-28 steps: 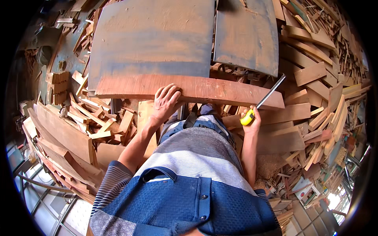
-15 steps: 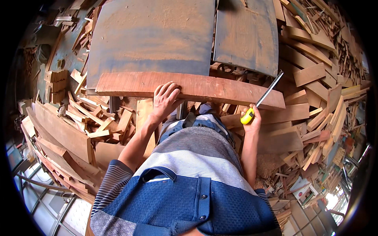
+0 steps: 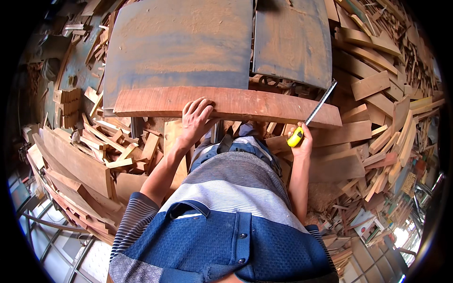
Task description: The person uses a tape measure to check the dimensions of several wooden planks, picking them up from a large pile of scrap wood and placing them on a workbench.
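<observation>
A long reddish-brown wooden plank (image 3: pixel 264 104) lies crosswise along the near edge of a flat machine table and juts out past it to the right. My left hand (image 3: pixel 196 120) grips the plank's near edge left of its middle, fingers over the top face; the thumb is hidden. In my right hand (image 3: pixel 302 139) is a yellow tape measure (image 3: pixel 296 137), held just in front of the plank's right part. Its blade (image 3: pixel 321 102) is partly drawn out and slants up across the plank, its tip beyond the far edge.
The machine table (image 3: pixel 184 45) has a dusty grey top, with a second panel (image 3: pixel 292 42) across a narrow gap. Offcuts (image 3: pixel 127 151) and boards (image 3: pixel 71 155) pile up on the left. More stacked timber (image 3: pixel 373 89) crowds the right, with sawdust (image 3: pixel 325 195) on the floor.
The tape measure and my right hand have shifted very slightly, the blade tilting a little. My left hand stays on the plank, which lies almost as before.
</observation>
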Demonstrator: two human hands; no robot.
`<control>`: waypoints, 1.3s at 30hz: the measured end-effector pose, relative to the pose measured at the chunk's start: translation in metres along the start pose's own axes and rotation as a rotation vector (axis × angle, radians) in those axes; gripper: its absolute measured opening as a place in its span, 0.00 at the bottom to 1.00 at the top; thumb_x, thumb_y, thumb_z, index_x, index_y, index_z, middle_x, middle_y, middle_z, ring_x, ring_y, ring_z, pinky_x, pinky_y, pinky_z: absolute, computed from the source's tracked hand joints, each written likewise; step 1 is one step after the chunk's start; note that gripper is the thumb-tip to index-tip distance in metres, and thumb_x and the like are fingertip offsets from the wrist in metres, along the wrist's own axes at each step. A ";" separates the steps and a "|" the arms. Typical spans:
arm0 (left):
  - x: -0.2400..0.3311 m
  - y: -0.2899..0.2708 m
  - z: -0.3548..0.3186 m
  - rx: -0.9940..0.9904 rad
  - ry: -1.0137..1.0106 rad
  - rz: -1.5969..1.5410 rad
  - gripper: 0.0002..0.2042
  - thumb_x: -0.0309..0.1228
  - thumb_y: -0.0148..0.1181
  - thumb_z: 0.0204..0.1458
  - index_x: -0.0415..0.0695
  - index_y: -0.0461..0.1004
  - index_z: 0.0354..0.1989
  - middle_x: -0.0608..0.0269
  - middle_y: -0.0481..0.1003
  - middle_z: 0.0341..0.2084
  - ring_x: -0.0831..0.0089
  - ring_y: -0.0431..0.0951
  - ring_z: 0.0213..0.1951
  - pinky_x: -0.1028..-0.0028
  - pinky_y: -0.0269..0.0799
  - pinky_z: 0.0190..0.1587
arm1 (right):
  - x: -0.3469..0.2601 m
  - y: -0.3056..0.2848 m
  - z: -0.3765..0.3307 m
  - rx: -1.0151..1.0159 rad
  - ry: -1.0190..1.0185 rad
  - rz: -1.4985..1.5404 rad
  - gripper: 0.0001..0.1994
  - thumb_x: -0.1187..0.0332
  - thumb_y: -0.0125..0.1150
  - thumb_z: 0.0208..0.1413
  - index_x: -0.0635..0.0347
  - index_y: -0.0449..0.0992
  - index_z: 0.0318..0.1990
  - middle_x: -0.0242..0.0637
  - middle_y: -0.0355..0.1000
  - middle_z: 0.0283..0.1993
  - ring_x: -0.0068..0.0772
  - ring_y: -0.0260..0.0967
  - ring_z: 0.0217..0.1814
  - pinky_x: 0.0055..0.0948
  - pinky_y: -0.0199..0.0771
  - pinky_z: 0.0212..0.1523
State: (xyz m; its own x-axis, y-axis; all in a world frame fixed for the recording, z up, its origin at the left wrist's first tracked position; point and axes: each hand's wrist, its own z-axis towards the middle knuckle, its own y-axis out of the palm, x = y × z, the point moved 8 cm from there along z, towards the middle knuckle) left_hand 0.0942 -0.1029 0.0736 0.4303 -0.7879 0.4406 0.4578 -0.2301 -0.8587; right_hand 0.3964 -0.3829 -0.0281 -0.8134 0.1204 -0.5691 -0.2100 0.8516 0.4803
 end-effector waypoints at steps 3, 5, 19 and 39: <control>0.001 -0.001 0.001 0.005 -0.002 0.009 0.20 0.39 0.74 0.43 0.45 0.75 0.42 0.61 0.75 0.51 0.58 0.73 0.58 0.56 0.64 0.60 | 0.000 0.000 0.001 -0.002 -0.009 -0.002 0.09 0.64 0.63 0.62 0.58 0.77 0.43 0.35 0.75 0.36 0.35 0.76 0.36 0.37 0.77 0.36; 0.002 -0.003 0.002 0.013 -0.002 0.012 0.20 0.39 0.74 0.43 0.45 0.75 0.42 0.62 0.75 0.50 0.59 0.73 0.58 0.56 0.65 0.60 | 0.001 -0.001 0.003 -0.004 -0.012 0.001 0.09 0.64 0.63 0.62 0.58 0.77 0.43 0.34 0.75 0.36 0.35 0.76 0.36 0.37 0.77 0.36; 0.003 0.001 0.001 -0.024 0.004 0.045 0.21 0.39 0.74 0.44 0.45 0.75 0.45 0.59 0.75 0.52 0.57 0.71 0.60 0.54 0.63 0.62 | 0.005 -0.007 0.006 -0.046 0.007 0.041 0.08 0.64 0.63 0.62 0.57 0.77 0.43 0.32 0.75 0.38 0.36 0.76 0.35 0.39 0.77 0.36; -0.006 -0.005 -0.006 0.069 -0.002 -0.028 0.21 0.39 0.75 0.40 0.48 0.75 0.42 0.61 0.74 0.50 0.59 0.72 0.59 0.57 0.66 0.59 | 0.001 0.002 -0.004 0.059 0.004 -0.070 0.10 0.60 0.63 0.63 0.55 0.77 0.43 0.38 0.75 0.31 0.35 0.75 0.33 0.35 0.78 0.36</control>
State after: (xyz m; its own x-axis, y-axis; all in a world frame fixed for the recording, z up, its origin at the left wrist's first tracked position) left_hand 0.0843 -0.1001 0.0737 0.4177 -0.7807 0.4647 0.5221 -0.2124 -0.8260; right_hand 0.3930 -0.3833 -0.0256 -0.8001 0.0574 -0.5972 -0.2343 0.8865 0.3991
